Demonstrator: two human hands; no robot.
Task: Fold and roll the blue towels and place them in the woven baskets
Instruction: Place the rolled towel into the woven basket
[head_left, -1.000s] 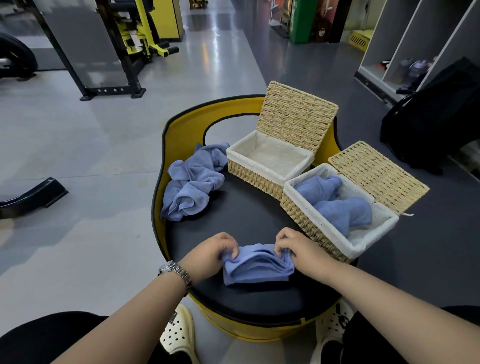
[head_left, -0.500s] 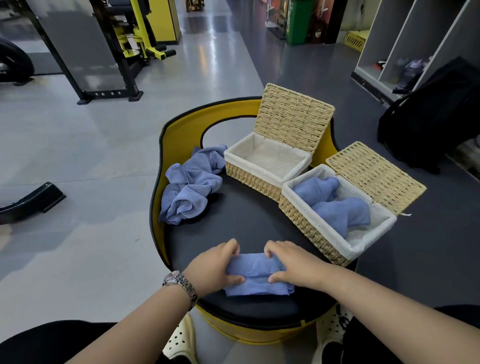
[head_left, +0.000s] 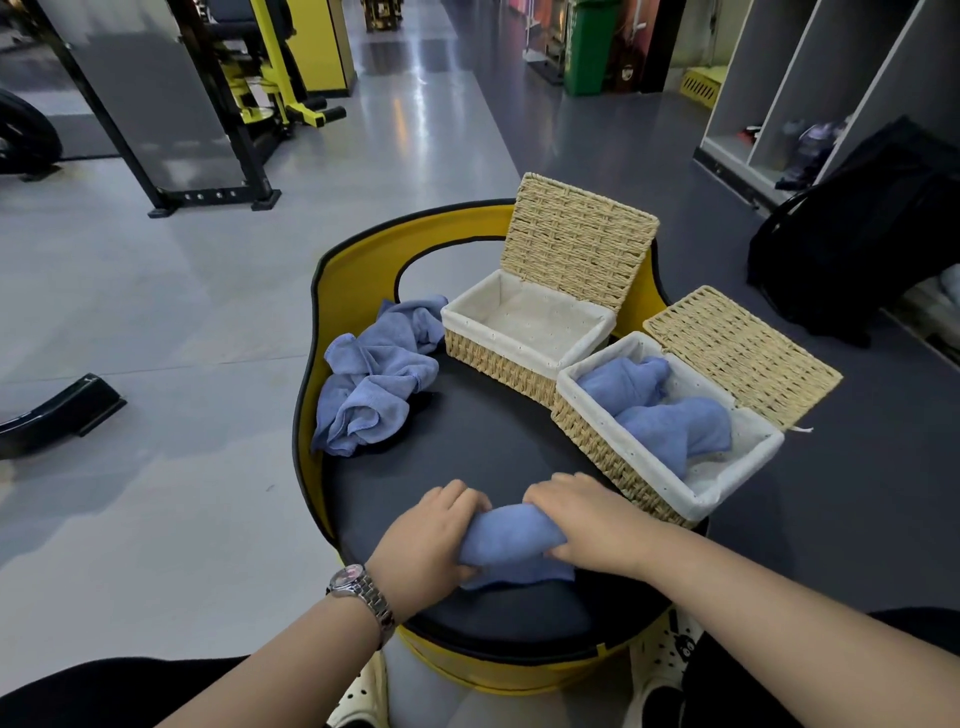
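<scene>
At the near edge of the round black seat pad (head_left: 483, 447), both hands close on one blue towel (head_left: 506, 540), which is partly rolled into a thick bundle with a flat tail of cloth trailing toward the near rim. The left hand (head_left: 423, 535) curls its fingers over the roll's left end, a metal wristwatch (head_left: 363, 592) on its wrist; the right hand (head_left: 582, 519) curls over the right end, thumb tucked under the cloth. The two hands sit close together, the roll showing between them.

Toward the pad's right edge stands a woven basket with a white liner (head_left: 670, 436), its lid (head_left: 743, 353) thrown open and lying back past the rim; inside it lie two rolled blue towels (head_left: 670, 415), one behind the other (the nearer one looks looser). Its near corner is just beside the right hand.

At the far edge, touching that basket's far corner, is a second lined basket (head_left: 524, 332) with nothing but liner showing inside, its lid (head_left: 576, 239) propped upright against the yellow backrest (head_left: 358, 270).

Along the left edge, just beside the second basket, a heap of crumpled blue towels (head_left: 374, 379) spills against the yellow rim.

Beyond lies grey floor, with black and yellow gym equipment (head_left: 260, 78) far left.
</scene>
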